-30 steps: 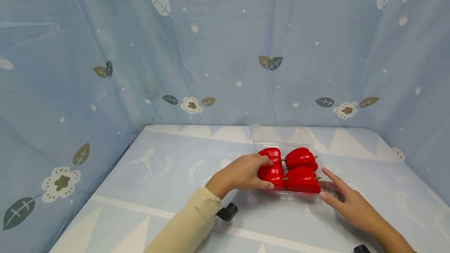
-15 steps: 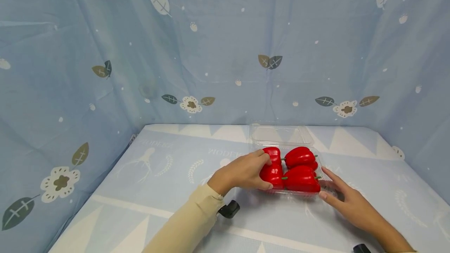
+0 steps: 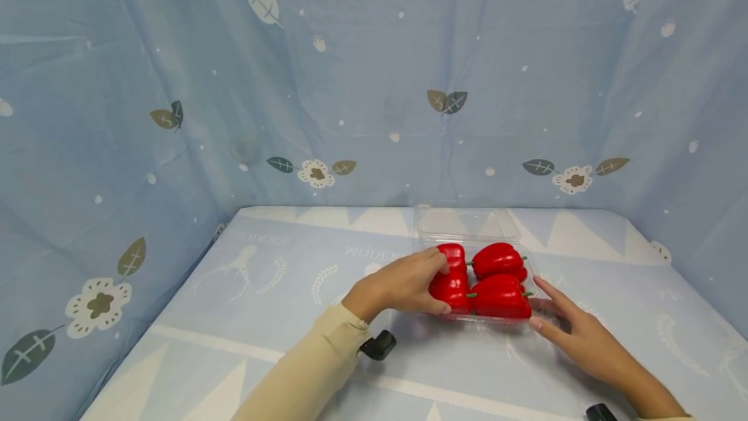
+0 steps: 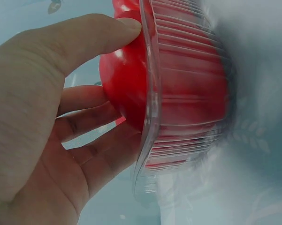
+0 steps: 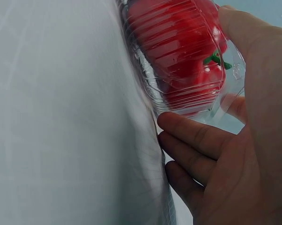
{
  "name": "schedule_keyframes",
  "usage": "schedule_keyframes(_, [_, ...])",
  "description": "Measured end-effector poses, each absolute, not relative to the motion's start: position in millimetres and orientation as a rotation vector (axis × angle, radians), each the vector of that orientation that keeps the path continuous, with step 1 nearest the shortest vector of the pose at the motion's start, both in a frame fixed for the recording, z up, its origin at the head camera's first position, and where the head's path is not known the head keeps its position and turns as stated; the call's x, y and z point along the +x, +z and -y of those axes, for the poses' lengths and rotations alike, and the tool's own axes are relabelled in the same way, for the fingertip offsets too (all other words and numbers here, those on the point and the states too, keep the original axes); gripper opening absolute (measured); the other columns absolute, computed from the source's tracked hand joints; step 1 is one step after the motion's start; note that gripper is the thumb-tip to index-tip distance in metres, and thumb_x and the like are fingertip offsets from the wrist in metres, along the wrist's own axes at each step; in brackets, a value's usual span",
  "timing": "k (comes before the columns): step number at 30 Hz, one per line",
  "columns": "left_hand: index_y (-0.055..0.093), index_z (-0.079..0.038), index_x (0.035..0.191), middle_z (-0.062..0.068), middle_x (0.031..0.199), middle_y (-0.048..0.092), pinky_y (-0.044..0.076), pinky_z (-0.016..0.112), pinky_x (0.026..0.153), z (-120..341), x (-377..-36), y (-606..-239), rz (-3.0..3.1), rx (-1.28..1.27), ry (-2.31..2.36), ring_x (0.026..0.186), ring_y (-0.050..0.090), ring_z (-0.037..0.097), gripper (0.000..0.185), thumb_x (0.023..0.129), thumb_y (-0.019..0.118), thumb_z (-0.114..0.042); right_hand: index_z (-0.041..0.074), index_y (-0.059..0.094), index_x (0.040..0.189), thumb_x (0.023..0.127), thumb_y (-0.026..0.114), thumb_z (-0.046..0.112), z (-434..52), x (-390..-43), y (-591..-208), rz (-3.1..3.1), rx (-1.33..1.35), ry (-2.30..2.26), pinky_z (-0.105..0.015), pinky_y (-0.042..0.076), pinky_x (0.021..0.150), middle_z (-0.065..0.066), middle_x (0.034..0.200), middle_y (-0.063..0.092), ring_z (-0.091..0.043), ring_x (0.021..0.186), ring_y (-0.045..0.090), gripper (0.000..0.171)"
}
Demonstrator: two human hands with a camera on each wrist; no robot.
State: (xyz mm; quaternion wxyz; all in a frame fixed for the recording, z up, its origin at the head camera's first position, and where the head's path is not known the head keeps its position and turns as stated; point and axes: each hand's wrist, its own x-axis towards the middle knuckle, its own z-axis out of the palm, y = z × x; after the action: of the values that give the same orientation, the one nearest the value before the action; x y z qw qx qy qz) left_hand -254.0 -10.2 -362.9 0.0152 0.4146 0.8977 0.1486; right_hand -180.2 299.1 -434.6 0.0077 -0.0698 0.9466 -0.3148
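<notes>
Several red bell peppers fill a clear plastic clamshell box (image 4: pixel 153 101). In the head view one pepper (image 3: pixel 455 288) lies along its left end, while an upper-right pepper (image 3: pixel 497 259) and a lower-right pepper (image 3: pixel 498 296) show green stems. My left hand (image 3: pixel 403 282) grips the left pepper, thumb on its near side by the rim and fingers round its other side; some fingertips are hidden. At the box's right end my right hand (image 3: pixel 581 335) rests with thumb and forefinger spread at the rim. Its other fingers (image 5: pixel 192 131) lie low beside the wall.
The box's transparent lid (image 3: pixel 467 225) stands open behind it, towards the back of the table. A pale blue patterned cloth covers the table (image 3: pixel 280 317). Blue printed curtains (image 3: pixel 374 83) hang behind and at the sides.
My left fingers have shifted slightly farther over the left pepper. The right hand stays at the box's right end, and the box and lid have not visibly moved.
</notes>
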Motion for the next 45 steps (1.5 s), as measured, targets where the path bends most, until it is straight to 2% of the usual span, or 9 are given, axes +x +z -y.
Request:
schedule_keyframes(14, [0.058, -0.017, 0.116, -0.009, 0.112, 0.054, 0.048, 0.019, 0.082, 18.4, -254.9, -367.8, -2.750, 1.193, 0.659, 0.103, 0.052, 0.007, 0.052, 0.075, 0.079, -0.040, 0.030, 0.013, 0.153, 0.090, 0.052, 0.058, -298.1, -179.2, -434.5, -2.940, -0.213, -1.025, -0.075, 0.031, 0.085, -0.013, 0.133, 0.055, -0.043, 0.128, 0.041, 0.080])
schedule_keyframes(18, [0.062, -0.014, 0.116, -0.009, 0.108, 0.060, 0.048, 0.019, 0.081, 22.5, -259.1, -371.0, -2.692, 1.215, 0.803, 0.099, 0.055, 0.009, 0.043, 0.082, 0.073, -0.039, 0.028, 0.015, 0.153, 0.090, 0.053, 0.057, -297.9, -176.9, -436.0, -2.939, -0.205, -1.030, -0.075, 0.032, 0.086, -0.013, 0.133, 0.055, -0.043, 0.127, 0.042, 0.080])
schedule_keyframes(24, [0.067, -0.017, 0.104, -0.012, 0.097, 0.064, 0.050, 0.024, 0.083, 29.8, -273.5, -379.6, -2.664, 1.222, 1.051, 0.090, 0.059, 0.004, 0.020, 0.091, 0.064, -0.032, 0.031, 0.013, 0.153, 0.089, 0.053, 0.059, -297.6, -176.7, -438.2, -2.948, -0.177, -1.009, -0.076, 0.031, 0.086, -0.012, 0.133, 0.056, -0.042, 0.128, 0.042, 0.081])
schedule_keyframes(28, [0.067, -0.019, 0.101, -0.011, 0.093, 0.065, 0.051, 0.024, 0.081, 35.0, -288.1, -382.1, -2.646, 1.103, 1.250, 0.087, 0.061, 0.005, 0.014, 0.093, 0.062, -0.028, 0.034, 0.010, 0.153, 0.088, 0.052, 0.060, -296.9, -178.4, -438.3, -2.954, -0.173, -1.003, -0.074, 0.035, 0.086, -0.013, 0.134, 0.055, -0.042, 0.128, 0.042, 0.081])
schedule_keyframes(33, [0.068, -0.020, 0.102, -0.009, 0.092, 0.065, 0.052, 0.026, 0.077, 41.3, -306.2, -386.6, -2.705, 0.902, 1.342, 0.086, 0.060, 0.008, 0.017, 0.094, 0.060, -0.032, 0.034, 0.009, 0.153, 0.089, 0.051, 0.061, -297.4, -178.6, -437.8, -2.952, -0.163, -1.000, -0.073, 0.035, 0.087, -0.014, 0.134, 0.054, -0.043, 0.127, 0.043, 0.082])
schedule_keyframes(39, [0.068, -0.014, 0.104, -0.003, 0.093, 0.065, 0.053, 0.029, 0.075, 42.4, -323.1, -390.8, -2.669, 0.658, 1.546, 0.088, 0.064, 0.022, 0.020, 0.095, 0.058, -0.030, 0.035, 0.008, 0.153, 0.088, 0.051, 0.062, -297.3, -180.6, -438.7, -2.934, -0.151, -1.028, -0.071, 0.036, 0.089, -0.013, 0.136, 0.053, -0.041, 0.128, 0.042, 0.082])
schedule_keyframes(42, [0.068, -0.011, 0.106, -0.002, 0.095, 0.065, 0.053, 0.030, 0.075, 41.3, -328.1, -391.0, -2.674, 0.595, 1.580, 0.088, 0.063, 0.022, 0.022, 0.095, 0.058, -0.028, 0.036, 0.010, 0.152, 0.089, 0.051, 0.061, -297.4, -181.4, -439.2, -2.939, -0.170, -1.054, -0.068, 0.037, 0.090, -0.011, 0.135, 0.054, -0.040, 0.128, 0.043, 0.080])
schedule_keyframes(45, [0.068, -0.014, 0.105, -0.002, 0.096, 0.065, 0.052, 0.030, 0.073, 40.1, -332.8, -391.9, -2.708, 0.564, 1.541, 0.084, 0.062, 0.018, 0.020, 0.094, 0.059, -0.028, 0.036, 0.011, 0.152, 0.089, 0.051, 0.060, -297.6, -180.8, -439.5, -2.945, -0.175, -1.067, -0.067, 0.038, 0.091, -0.011, 0.134, 0.055, -0.040, 0.128, 0.044, 0.078])
